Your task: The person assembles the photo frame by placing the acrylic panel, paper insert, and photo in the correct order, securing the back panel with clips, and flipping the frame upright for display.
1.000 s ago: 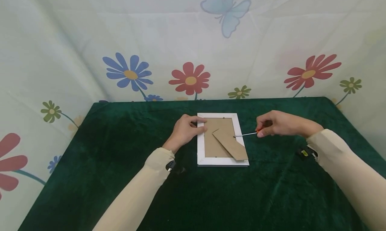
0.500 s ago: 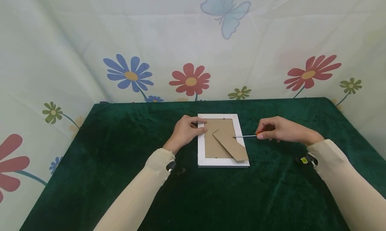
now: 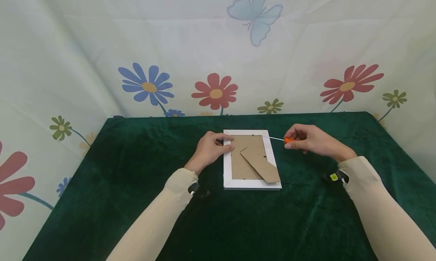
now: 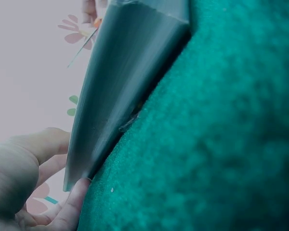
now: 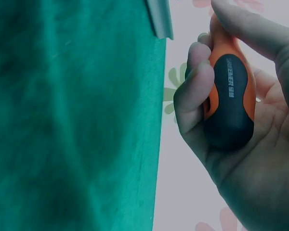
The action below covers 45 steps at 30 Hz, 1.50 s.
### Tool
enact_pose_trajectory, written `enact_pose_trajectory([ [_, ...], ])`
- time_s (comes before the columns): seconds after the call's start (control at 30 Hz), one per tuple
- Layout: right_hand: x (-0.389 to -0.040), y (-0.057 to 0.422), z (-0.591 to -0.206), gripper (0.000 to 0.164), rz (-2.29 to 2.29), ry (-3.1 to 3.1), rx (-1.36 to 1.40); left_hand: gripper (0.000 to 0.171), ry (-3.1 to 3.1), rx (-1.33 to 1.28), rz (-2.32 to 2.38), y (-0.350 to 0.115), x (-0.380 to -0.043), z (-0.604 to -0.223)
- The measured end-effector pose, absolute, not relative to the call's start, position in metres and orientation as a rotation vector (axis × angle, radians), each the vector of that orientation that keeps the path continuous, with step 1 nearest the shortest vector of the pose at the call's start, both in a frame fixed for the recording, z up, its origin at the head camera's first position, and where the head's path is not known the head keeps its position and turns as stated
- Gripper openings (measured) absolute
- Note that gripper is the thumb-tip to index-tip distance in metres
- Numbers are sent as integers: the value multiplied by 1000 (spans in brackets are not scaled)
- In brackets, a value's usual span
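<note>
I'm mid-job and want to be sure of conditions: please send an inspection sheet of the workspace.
Surface: dark green cloth, faint creases.
Job's things: white picture frame lying back up; brown stand flap slanting across the lower right of its backing; screwdriver, its tip near the backing's upper right corner, contact unclear.
Clutter: nothing seen beyond a pale speck on the cloth.
Hands: left hand holds the frame's left edge; right hand grips the screwdriver.
Cables: nothing seen.
Surroundings: pale backdrop printed with flowers and a butterfly.
</note>
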State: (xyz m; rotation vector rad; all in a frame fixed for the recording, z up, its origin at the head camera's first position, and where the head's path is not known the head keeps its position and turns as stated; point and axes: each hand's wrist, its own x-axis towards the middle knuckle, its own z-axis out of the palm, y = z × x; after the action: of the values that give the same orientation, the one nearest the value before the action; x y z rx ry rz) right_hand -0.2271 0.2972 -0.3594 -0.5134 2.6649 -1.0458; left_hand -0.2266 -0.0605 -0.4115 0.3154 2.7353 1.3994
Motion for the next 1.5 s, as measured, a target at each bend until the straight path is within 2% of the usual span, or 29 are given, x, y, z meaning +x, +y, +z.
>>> enact_pose_trajectory([
  [0.63,-248,272,-370,27,-1157,2714,-525,37,2737,312,1394,-60,-228,-410],
  [0.97,-248,277,-381,33,-1128,2742,-458,36,2733,312,1392,-61,-228,-411],
  [1.5,-250,281,-385,32,-1157,2680,-349,37,2727,298,1395,-60,-228,-411],
])
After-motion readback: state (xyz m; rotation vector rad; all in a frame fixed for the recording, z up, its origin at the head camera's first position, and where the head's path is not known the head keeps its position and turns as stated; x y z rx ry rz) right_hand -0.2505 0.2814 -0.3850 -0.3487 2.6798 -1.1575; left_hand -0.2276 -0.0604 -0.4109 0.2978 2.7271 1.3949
